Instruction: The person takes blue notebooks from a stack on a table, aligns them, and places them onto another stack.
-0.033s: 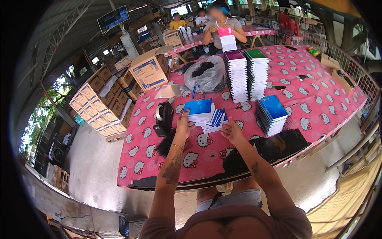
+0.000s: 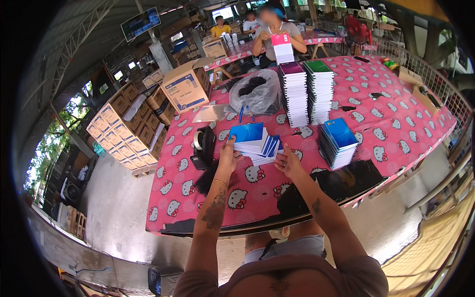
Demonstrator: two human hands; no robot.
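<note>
Several blue notebooks [image 2: 246, 132] with white page edges lie in a loose, fanned pile in front of me. My left hand [image 2: 227, 158] grips the pile's left edge, thumb on the top blue cover. At the right edge, my right hand [image 2: 288, 162] has its fingers curled against the lower notebooks; its fingertips are partly hidden. A black tape dispenser [image 2: 202, 148] stands left of the pile, and a bundle of black bristle-like strands [image 2: 210, 182] lies by my left wrist. To the right is a neat stack of blue spiral notebooks [image 2: 339, 141].
Tall stacks of purple-covered [image 2: 295, 94] and green-covered notebooks [image 2: 319, 91] stand beyond the pile. Beside them sits a clear plastic bag [image 2: 257, 94] of black pieces. A carton [image 2: 187, 89] is at the far left. Across the table, a person [image 2: 281, 37] holds a pink-covered notebook [image 2: 282, 47].
</note>
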